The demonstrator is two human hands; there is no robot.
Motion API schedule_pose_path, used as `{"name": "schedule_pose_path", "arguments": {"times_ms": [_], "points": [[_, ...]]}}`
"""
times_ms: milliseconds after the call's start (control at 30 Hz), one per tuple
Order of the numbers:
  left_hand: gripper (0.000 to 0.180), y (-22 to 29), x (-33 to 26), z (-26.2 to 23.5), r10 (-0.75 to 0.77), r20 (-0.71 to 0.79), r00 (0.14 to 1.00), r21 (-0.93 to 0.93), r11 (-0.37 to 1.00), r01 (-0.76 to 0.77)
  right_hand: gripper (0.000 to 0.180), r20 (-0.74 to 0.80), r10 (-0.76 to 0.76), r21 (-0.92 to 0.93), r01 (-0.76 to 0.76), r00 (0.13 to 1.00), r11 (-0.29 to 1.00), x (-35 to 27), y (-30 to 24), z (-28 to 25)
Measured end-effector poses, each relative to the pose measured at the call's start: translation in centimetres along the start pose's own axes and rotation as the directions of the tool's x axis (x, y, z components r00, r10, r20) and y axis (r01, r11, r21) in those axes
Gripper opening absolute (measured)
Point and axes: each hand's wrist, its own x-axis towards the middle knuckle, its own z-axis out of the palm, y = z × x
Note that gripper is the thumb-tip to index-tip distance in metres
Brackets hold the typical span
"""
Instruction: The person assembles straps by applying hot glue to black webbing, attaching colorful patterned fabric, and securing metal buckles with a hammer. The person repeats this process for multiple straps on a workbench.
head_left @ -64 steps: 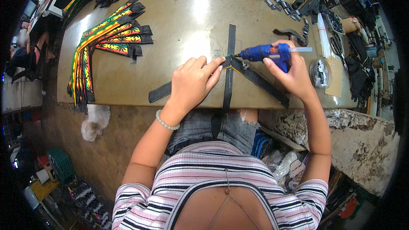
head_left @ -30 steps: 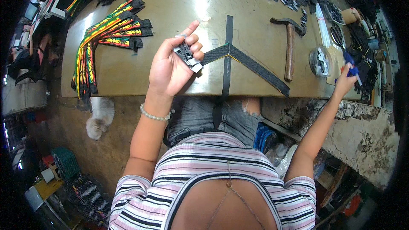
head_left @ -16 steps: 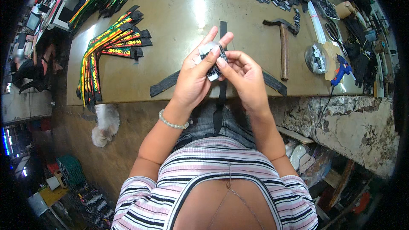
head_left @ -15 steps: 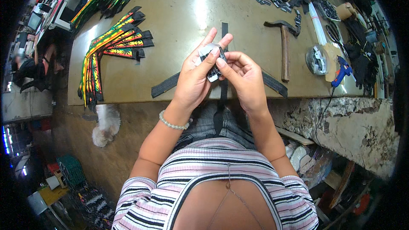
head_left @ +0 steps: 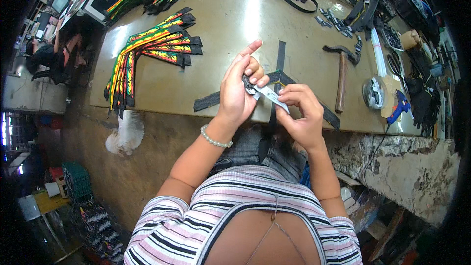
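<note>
My left hand and my right hand are raised over the table's near edge and hold one small object between them: a black buckle with a flat pale label or tab sticking out of it. The left fingers pinch the black end, the right fingertips grip the pale end. Beneath the hands black webbing straps lie crossed on the tan table, one hanging over the edge onto my lap.
Striped green, yellow and red straps lie at the left. A hammer rests right of the hands, a blue glue gun at the right edge, and black straps and small parts at the back. A white dog sits on the floor.
My right hand put the blue glue gun down at the table's right edge and came back. Both hands now hold the small buckle piece lifted off the table.
</note>
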Motion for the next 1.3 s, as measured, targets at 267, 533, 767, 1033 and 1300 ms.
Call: {"name": "schedule_pose_path", "arguments": {"times_ms": [267,533,767,1033,1300], "points": [[0.032,3.9,-0.3,-0.4,0.138,-0.032,0.99,0.313,0.942,-0.121,0.013,0.006,0.339,0.425,-0.31,0.941,0.851,-0.8,-2.9,-2.0],[0.025,-0.4,-2.8,-1.5,-0.148,0.009,0.989,0.765,0.637,0.089,0.017,0.359,0.584,0.712,-0.618,0.728,0.332,0.3,-0.2,-1.9],[0.026,0.5,-2.2,-1.4,-0.294,-0.141,0.945,0.77,0.568,0.291,0.015,0.255,0.575,0.667,-0.572,0.777,0.478,0.2,0.1,-1.7],[0.027,0.6,-1.4,-1.3,-0.401,-0.151,0.904,0.562,0.717,0.412,0.016,0.307,0.579,0.639,-0.615,0.755,0.462,0.6,1.0,-1.9],[0.023,0.6,-1.5,-0.8,-0.223,-0.177,0.959,0.773,0.572,0.275,0.026,0.383,0.633,0.604,-0.701,0.673,0.379,1.4,1.1,-3.0]]}}
